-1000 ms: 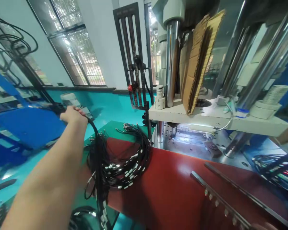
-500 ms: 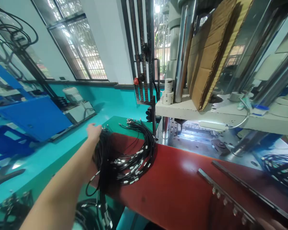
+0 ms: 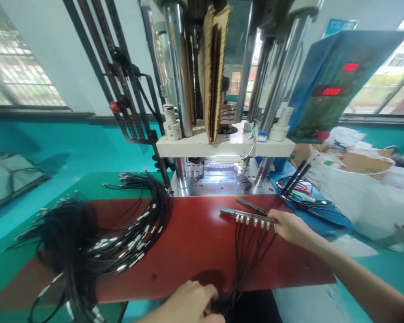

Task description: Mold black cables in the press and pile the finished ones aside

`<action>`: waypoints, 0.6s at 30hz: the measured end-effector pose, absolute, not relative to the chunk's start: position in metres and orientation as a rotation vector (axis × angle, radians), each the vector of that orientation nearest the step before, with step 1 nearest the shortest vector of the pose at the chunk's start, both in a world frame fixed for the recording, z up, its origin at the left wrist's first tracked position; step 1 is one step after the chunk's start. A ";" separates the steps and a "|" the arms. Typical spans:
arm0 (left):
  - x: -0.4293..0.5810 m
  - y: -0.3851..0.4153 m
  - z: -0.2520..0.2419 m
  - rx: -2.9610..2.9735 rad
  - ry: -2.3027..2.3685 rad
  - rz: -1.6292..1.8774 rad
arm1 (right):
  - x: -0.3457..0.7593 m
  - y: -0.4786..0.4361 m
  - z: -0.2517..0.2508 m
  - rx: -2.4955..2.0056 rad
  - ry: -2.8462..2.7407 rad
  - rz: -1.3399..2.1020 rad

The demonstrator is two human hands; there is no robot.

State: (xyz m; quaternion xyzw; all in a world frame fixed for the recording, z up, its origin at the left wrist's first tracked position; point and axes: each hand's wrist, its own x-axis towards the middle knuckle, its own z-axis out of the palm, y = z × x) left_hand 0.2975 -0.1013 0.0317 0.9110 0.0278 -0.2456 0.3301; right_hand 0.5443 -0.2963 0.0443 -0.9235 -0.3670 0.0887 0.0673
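Note:
My right hand (image 3: pixel 287 226) is closed on the right end of a metal bar (image 3: pixel 229 211) above the red tabletop. Several metal-ended black cables (image 3: pixel 242 246) hang side by side from this bar and run together toward me. A second dark bar (image 3: pixel 247 204) lies just behind it, its right end meeting the same hand. At the near edge my left hand (image 3: pixel 191 303) has curled fingers around the lower part of these cables, partly cut off by the frame. To the left, a big bundle of black cables (image 3: pixel 69 233) and a curved bunch with white tags (image 3: pixel 160 204) rest on the table.
Behind the red tabletop (image 3: pixel 188 251) stands a press (image 3: pixel 222 148) with metal columns, a lit die area and cardboard (image 3: pixel 213 76) on its plate. A blue control box (image 3: pixel 340 85) with red displays is at right. Coiled cables (image 3: pixel 309 197) and white bags (image 3: pixel 353 193) lie near it.
The view has swung right. My left hand has left the large cable bundle and come to the near edge by the bar's cables. My right hand now shows fully, at the bar's end.

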 end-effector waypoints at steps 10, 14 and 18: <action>0.353 -0.141 0.010 1.663 0.128 -0.411 | 0.589 -0.264 0.087 -2.475 -1.104 0.129; 0.387 -0.152 0.014 1.192 0.331 -0.449 | 0.622 -0.231 0.090 -2.463 -1.124 0.147; 0.417 -0.140 0.020 1.014 0.356 -0.388 | 0.659 -0.194 0.076 -2.483 -1.124 0.186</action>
